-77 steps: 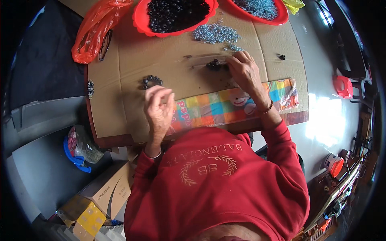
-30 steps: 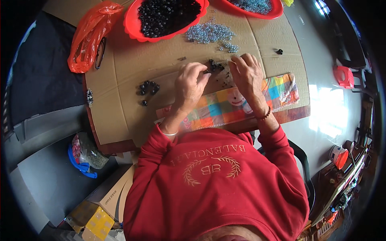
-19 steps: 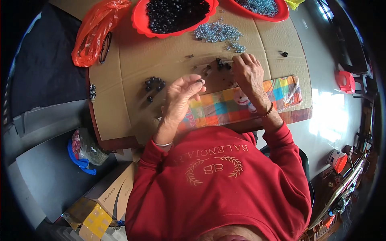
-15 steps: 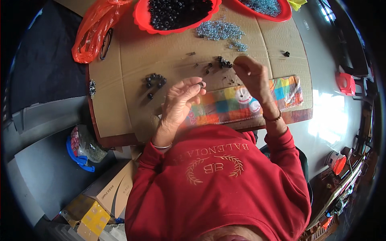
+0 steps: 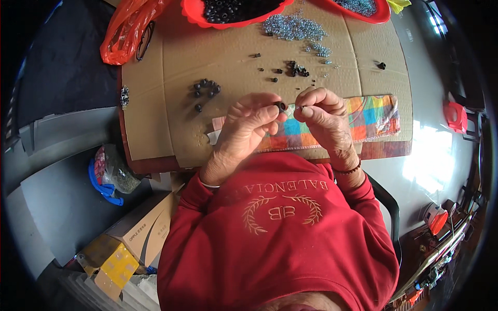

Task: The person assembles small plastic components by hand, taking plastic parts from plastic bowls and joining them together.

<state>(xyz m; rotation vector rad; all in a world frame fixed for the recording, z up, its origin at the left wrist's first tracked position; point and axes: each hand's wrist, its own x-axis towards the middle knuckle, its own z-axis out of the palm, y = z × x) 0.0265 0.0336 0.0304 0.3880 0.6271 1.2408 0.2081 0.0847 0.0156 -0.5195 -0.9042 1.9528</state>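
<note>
My left hand (image 5: 249, 122) pinches a round black bead (image 5: 281, 106) between thumb and fingertips, with its hole showing. Close by on the right, my right hand (image 5: 327, 116) is closed at the fingertips on something tiny, too small to name. A narrow gap separates the fingertips of both hands, above a checked cloth (image 5: 371, 116) lying along the near edge. Beyond them sits a cluster of small black beads (image 5: 298, 69), with a few loose ones around it. Larger round black beads (image 5: 207, 88) lie in a loose group to the left.
Cardboard (image 5: 155, 114) covers the table. At the far side stand a red scalloped bowl (image 5: 236, 24) of black beads and a red dish (image 5: 383, 13) of blue-grey beads. A heap of blue-grey beads (image 5: 293, 27) lies between them. A red plastic bag (image 5: 122, 44) rests far left.
My right hand has come back from the small black bead cluster to beside my left hand. The bead in my left hand now shows clearly, and the whole view has shifted slightly.
</note>
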